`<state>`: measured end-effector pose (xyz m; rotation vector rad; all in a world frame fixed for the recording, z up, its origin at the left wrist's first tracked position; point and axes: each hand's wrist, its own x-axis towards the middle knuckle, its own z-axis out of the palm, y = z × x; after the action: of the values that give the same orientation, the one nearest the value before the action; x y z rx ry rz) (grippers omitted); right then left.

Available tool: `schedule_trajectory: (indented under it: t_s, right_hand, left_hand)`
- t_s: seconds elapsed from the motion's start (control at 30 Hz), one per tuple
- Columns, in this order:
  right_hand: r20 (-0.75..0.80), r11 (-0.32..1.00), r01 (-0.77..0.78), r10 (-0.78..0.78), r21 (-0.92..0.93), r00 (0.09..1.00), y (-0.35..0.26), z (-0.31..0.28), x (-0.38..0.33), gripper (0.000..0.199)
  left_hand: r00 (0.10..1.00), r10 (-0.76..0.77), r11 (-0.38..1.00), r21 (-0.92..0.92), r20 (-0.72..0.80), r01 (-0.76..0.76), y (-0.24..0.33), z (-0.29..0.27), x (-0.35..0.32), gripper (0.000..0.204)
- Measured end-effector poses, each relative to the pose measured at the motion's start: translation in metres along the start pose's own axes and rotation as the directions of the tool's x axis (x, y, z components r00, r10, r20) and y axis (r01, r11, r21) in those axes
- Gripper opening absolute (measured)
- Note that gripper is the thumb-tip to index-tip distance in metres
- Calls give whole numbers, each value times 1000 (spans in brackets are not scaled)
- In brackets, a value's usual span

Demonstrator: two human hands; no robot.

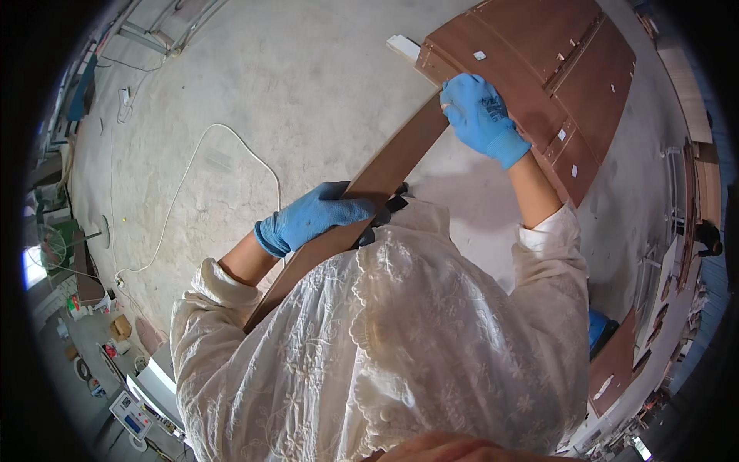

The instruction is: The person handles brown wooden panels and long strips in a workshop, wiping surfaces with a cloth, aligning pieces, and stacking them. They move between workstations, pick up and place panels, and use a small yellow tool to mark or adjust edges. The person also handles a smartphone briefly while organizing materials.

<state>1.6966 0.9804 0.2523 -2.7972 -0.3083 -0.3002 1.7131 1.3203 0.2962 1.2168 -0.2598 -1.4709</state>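
Note:
A long, narrow brown board (396,158) slants across the front of my body, its near end by my left elbow and its far end up to the right. My left hand (319,215), in a blue glove, wraps around the board's middle with the thumb over the top. At the far end, my right hand (479,112), also gloved in blue, is curled closed against the board's tip. What its fingers grip there is too hidden to make out. Just beyond it lie large brown panels (531,61) with small white labels on them.
A white cable (185,177) loops over the grey concrete floor (300,77) on the left. A fan (54,246) and scattered supplies line the left rim. Another brown panel (612,377) lies at lower right, beside a blue object (600,331). A white piece (403,47) sits by the panels.

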Motion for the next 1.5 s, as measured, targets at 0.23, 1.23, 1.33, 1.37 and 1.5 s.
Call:
schedule_trajectory:
  t_s: [0.23, 1.23, 1.33, 1.37, 1.5]
  right_hand:
    - [-110, 991, -130, 129, -5, 986, 63, 6, 21, 20]
    - [-317, 763, -519, 638, 386, 702, 143, 34, 164, 17]
    - [-332, 747, -519, 656, 415, 678, 153, 33, 170, 17]
    - [-363, 776, -492, 624, 395, 692, 157, 33, 172, 18]
    - [-290, 660, -523, 729, 539, 620, 189, 36, 179, 17]
  left_hand:
    - [998, -53, 999, -4, -19, 53, 40, -7, 56, 48]
    - [952, -201, 979, 76, 230, 189, 206, -195, 156, 47]
    - [943, -221, 975, 88, 250, 205, 219, -205, 170, 45]
    - [935, -241, 970, 104, 262, 220, 225, -208, 176, 46]
    - [933, -260, 963, 139, 248, 231, 247, -211, 207, 50]
